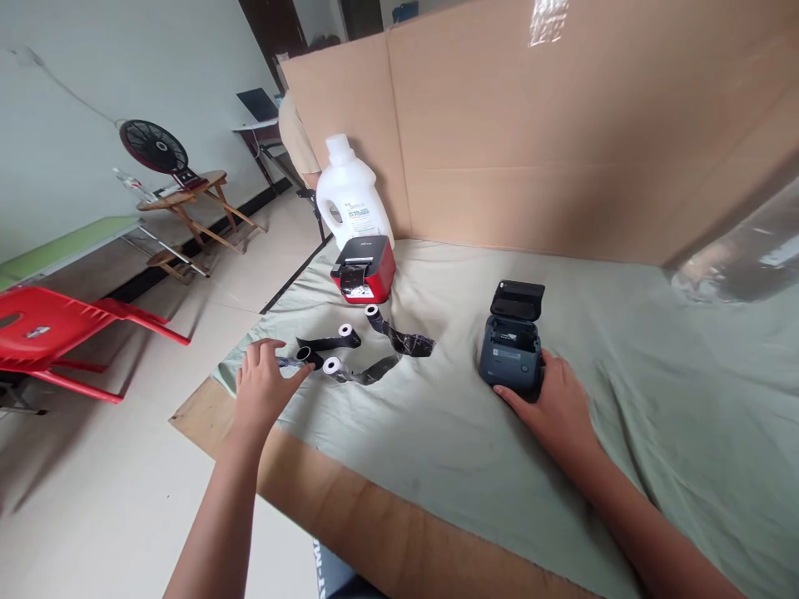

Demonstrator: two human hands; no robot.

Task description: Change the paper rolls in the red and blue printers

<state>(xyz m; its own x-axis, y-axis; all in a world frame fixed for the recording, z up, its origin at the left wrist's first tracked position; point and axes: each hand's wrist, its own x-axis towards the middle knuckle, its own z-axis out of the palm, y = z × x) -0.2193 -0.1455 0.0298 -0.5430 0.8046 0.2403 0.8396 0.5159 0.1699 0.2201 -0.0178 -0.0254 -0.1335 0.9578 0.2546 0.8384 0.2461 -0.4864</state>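
Observation:
My right hand (562,403) is wrapped round the lower right side of a small dark portable label printer (510,353), its lid (518,299) flipped up. At the left, my left hand (268,378) has its thumb and fingers apart around a black ribbon roll (308,356). The thumb tip appears to touch that roll. Just beyond lie more rolls with white cores: one roll (347,334), another roll (334,367) and a farther roll (373,313), with dark strips trailing from them. Behind them stands a red and black label printer (365,270) with a dark strip hanging from its front.
A white detergent bottle (353,195) stands behind the red printer, against a tall cardboard panel (499,125). Clear plastic wrap (736,249) lies at the right. A pale green cloth (437,433) covers the wooden table (368,507). A red chair (56,333) and a fan (154,147) are at the left.

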